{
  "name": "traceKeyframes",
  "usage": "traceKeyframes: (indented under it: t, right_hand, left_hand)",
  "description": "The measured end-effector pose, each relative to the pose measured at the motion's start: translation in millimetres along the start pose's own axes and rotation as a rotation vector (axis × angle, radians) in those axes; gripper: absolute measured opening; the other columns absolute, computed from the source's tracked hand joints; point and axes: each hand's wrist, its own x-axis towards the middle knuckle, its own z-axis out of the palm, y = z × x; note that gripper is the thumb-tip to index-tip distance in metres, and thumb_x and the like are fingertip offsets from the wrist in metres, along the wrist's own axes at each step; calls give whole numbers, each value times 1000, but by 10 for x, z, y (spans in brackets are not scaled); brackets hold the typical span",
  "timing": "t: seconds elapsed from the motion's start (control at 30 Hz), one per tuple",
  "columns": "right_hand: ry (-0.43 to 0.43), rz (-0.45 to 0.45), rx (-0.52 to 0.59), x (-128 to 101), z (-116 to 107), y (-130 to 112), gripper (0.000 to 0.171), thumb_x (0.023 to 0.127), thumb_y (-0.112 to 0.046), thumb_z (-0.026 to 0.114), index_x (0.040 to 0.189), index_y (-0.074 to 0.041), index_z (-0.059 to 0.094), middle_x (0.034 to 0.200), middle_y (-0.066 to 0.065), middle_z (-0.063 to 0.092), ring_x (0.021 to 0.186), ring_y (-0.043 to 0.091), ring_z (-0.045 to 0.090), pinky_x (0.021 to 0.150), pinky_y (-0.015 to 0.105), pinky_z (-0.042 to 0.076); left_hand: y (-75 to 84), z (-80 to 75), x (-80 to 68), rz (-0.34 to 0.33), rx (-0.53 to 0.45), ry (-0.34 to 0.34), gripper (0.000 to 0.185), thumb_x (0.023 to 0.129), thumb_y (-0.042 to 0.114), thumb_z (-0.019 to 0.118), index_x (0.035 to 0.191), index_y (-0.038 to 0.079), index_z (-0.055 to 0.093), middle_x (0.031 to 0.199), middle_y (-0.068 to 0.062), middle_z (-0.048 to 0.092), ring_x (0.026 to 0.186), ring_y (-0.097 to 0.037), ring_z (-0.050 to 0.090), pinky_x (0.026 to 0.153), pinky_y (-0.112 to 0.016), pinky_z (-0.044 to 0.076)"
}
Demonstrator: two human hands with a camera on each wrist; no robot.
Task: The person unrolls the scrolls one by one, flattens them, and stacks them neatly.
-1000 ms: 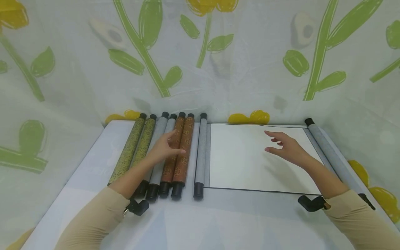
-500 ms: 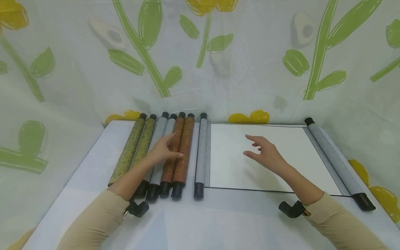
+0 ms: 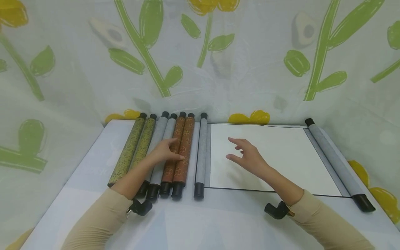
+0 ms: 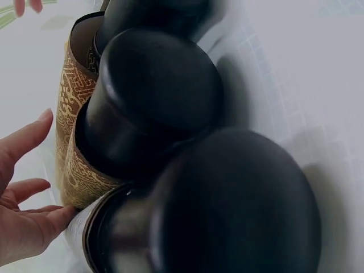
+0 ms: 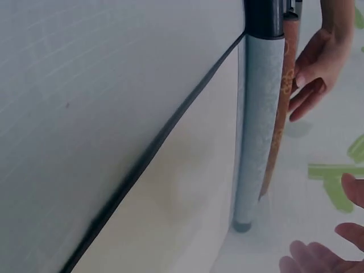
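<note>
An unrolled scroll [image 3: 275, 156] with a blank cream sheet lies on the table, a grey roller [image 3: 201, 152] at its left end and another grey roller [image 3: 335, 163] at its right. My right hand [image 3: 245, 156] hovers open over the sheet's left part, fingers spread, holding nothing. My left hand [image 3: 165, 151] rests with straight fingers on a row of rolled scrolls [image 3: 159, 152]: two green, two grey, two brown. In the left wrist view the black end caps [image 4: 153, 96] of these rolls fill the frame, beside my left hand's fingers [image 4: 25, 193]. The right wrist view shows the left roller [image 5: 259, 125].
The table [image 3: 200, 222] is covered in pale cloth. A curtain [image 3: 218, 59] printed with green stems and yellow flowers hangs close behind and at both sides. Bare tabletop lies in front of the scrolls and at the far left.
My right hand has moved left across the open sheet, from near the right roller towards the left roller. My left hand has stayed on the rolled scrolls.
</note>
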Motion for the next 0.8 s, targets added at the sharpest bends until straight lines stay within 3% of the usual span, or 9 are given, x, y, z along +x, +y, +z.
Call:
traceKeyframes:
  t: [0.23, 0.47, 0.8]
  right_hand:
    - [-21, -16, 15, 83, 157, -72, 62, 83, -17, 73, 138, -5, 48, 132, 17, 52, 107, 32, 59, 89, 44, 50]
    - [-91, 29, 62, 238, 307, -188, 61, 85, -20, 70, 140, -8, 45, 137, 17, 49, 109, 31, 59, 90, 44, 50]
    - [-212, 112, 190, 523, 597, -410, 63, 88, -21, 67, 143, -7, 40, 141, 19, 44, 113, 31, 57, 83, 38, 54]
  left_hand:
    - [20, 0, -2, -65, -54, -35, 91, 74, 26, 81, 146, 1, 31, 152, -21, 27, 138, -40, 25, 110, -53, 25]
    - [30, 12, 25, -108, -129, -95, 91, 73, 25, 82, 146, 5, 32, 155, -20, 18, 142, -39, 15, 112, -54, 19]
    - [37, 44, 58, -114, -123, -104, 90, 72, 26, 82, 146, 5, 34, 154, -21, 19, 141, -39, 16, 111, -55, 21]
